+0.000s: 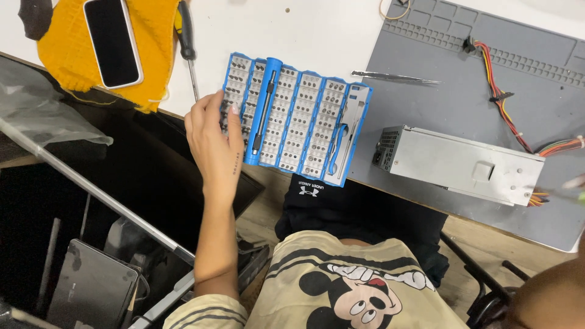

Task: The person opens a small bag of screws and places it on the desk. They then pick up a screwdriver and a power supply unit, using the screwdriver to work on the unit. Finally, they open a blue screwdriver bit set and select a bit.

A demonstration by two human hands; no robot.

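Right at the near edge of the white bench (317,30), a blue screwdriver bit case (297,119) is lying unfolded, its rows of small bits showing and its lower corner sticking out past the bench edge. A blue driver handle (263,109) is sitting in a slot among the rows, and a metal pry tool (350,131) is resting in the rightmost panel. The left hand (214,143) is lying flat against the left end of the case, fingers spread and relaxed, fingertips touching the first rows of bits and gripping nothing. The right hand (577,181) is barely showing at the right border of the view, so whether it is gripping anything cannot be told. Just right of the case, a grey work mat (451,97) is carrying a metal power supply box (460,164) with coloured wires (503,100) trailing away from it. Steel tweezers (396,77) are lying across the mat's left edge. Farther left, a screwdriver (187,45) is lying beside a yellow cloth (67,42) with a dark phone (113,41) on top.
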